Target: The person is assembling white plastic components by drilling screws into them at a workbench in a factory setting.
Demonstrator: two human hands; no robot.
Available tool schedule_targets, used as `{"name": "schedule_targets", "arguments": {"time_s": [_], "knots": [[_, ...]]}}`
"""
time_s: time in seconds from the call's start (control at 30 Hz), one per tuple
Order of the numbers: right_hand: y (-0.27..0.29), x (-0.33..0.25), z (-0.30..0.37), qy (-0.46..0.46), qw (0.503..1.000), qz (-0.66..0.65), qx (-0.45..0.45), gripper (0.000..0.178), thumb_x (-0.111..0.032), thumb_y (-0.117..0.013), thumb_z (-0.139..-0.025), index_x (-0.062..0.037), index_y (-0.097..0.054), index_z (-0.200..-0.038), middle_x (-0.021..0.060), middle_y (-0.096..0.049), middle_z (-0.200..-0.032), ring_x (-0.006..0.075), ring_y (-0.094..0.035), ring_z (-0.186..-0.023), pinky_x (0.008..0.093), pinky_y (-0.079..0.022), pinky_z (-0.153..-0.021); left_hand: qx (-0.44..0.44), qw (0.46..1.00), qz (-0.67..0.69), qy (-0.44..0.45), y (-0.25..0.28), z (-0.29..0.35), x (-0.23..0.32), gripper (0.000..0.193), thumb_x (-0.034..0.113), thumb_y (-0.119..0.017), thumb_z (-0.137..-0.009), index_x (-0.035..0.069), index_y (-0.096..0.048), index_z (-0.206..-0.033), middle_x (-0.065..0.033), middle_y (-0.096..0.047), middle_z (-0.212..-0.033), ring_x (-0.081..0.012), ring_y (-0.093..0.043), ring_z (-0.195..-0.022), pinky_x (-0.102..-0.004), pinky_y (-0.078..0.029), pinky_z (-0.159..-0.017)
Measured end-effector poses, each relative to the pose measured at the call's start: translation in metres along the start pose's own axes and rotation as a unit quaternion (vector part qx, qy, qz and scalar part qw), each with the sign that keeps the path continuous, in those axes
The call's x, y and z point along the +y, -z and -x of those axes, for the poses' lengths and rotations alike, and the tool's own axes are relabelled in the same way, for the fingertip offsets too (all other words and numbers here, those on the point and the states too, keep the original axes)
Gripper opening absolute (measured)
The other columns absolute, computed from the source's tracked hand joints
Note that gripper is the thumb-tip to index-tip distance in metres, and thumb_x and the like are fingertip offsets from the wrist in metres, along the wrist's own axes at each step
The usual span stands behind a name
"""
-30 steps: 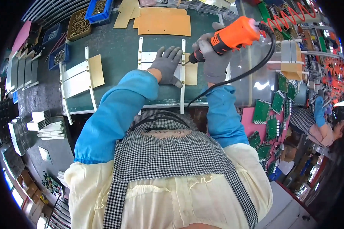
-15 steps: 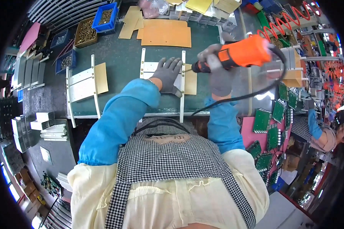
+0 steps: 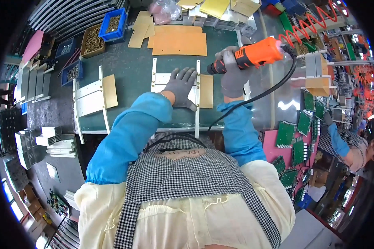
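Lying on green bench (image 3: 133, 81), white-railed panel assy (image 3: 163, 79); orange pwr driver (image 3: 258, 54) w/ black cable (image 3: 274, 88), nose near assy's R rail (image 3: 197, 114); hands apart: R hand (image 3: 233, 76) clamped round driver, L hand (image 3: 180, 89) flat on assy; brass-coloured screws (image 3: 198, 87) on rails.

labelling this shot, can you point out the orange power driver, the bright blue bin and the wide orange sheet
Orange power driver (image 3: 262, 50): head view, on the orange body.
Bright blue bin (image 3: 112, 36): head view, on its near wall.
Wide orange sheet (image 3: 179, 44): head view, on its middle.
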State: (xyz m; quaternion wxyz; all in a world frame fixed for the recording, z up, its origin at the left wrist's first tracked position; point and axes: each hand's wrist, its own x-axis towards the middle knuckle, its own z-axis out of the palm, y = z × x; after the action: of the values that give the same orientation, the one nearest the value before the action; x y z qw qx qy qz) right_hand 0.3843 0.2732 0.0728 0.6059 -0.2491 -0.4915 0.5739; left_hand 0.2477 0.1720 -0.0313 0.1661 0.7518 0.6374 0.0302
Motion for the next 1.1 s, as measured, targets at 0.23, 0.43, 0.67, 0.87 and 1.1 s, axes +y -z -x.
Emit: {"name": "schedule_targets", "arguments": {"time_s": [0.23, 0.43, 0.67, 0.87, 1.1], "knots": [[-0.013, -0.008, 0.013, -0.054, 0.992, 0.074, -0.087, 0.05, -0.002, -0.076, -0.077, -0.0033, -0.056, -0.122, 0.0031, -0.064, -0.094, 0.0138, -0.064, -0.084, 0.0294, -0.055, -0.074, -0.071, 0.997, -0.004, 0.01, 0.013, -0.004, 0.009, 0.139, 0.07, -0.08, -0.053, -0.004, -0.017, -0.153, -0.0224, -0.026, -0.157, -0.0374, -0.016, -0.15, -0.0542, -0.01, -0.121], [-0.059, -0.013, 0.027, 0.097, 0.955, 0.236, -0.152, 0.062, -0.003, -0.083, -0.073, -0.0049, -0.055, -0.128, 0.0056, -0.066, -0.096, 0.012, -0.064, -0.083, 0.0299, -0.055, -0.072, 0.062, 0.994, 0.078, -0.045, -0.062, -0.006, -0.027, 0.118, 0.072, -0.073, -0.062, -0.006, -0.039, -0.145, -0.0256, -0.035, -0.151, -0.0415, -0.021, -0.147, -0.0557, -0.008, -0.119], [-0.048, -0.008, 0.012, -0.068, 0.974, 0.208, -0.063, 0.069, -0.012, -0.081, -0.076, -0.0066, -0.048, -0.137, 0.0065, -0.064, -0.104, 0.0164, -0.063, -0.09, 0.0322, -0.053, -0.079, -0.075, 0.997, -0.028, 0.012, 0.005, 0.0, 0.009, 0.134, 0.078, -0.073, -0.057, -0.004, -0.026, -0.151, -0.0223, -0.024, -0.159, -0.037, -0.015, -0.15, -0.0552, -0.009, -0.12], [-0.045, -0.01, 0.005, -0.084, 0.971, 0.215, -0.055, 0.063, -0.01, -0.078, -0.079, -0.0032, -0.048, -0.134, 0.0042, -0.065, -0.091, 0.012, -0.063, -0.079, 0.0306, -0.053, -0.074, -0.068, 0.997, -0.013, 0.018, 0.016, 0.003, 0.012, 0.138, 0.076, -0.074, -0.056, -0.003, -0.018, -0.154, -0.0207, -0.023, -0.159, -0.0363, -0.016, -0.15, -0.0541, -0.01, -0.12], [-0.032, -0.002, 0.003, -0.054, 0.977, 0.198, -0.059, 0.029, -0.008, -0.076, -0.08, -0.0043, -0.059, -0.102, 0.0019, -0.064, -0.08, 0.0114, -0.061, -0.071, 0.0299, -0.052, -0.068, -0.046, 0.999, -0.003, 0.008, 0.014, 0.003, 0.009, 0.138, 0.076, -0.075, -0.056, -0.003, -0.018, -0.154, -0.0208, -0.023, -0.159, -0.0364, -0.016, -0.15, -0.0525, -0.009, -0.121]]}}
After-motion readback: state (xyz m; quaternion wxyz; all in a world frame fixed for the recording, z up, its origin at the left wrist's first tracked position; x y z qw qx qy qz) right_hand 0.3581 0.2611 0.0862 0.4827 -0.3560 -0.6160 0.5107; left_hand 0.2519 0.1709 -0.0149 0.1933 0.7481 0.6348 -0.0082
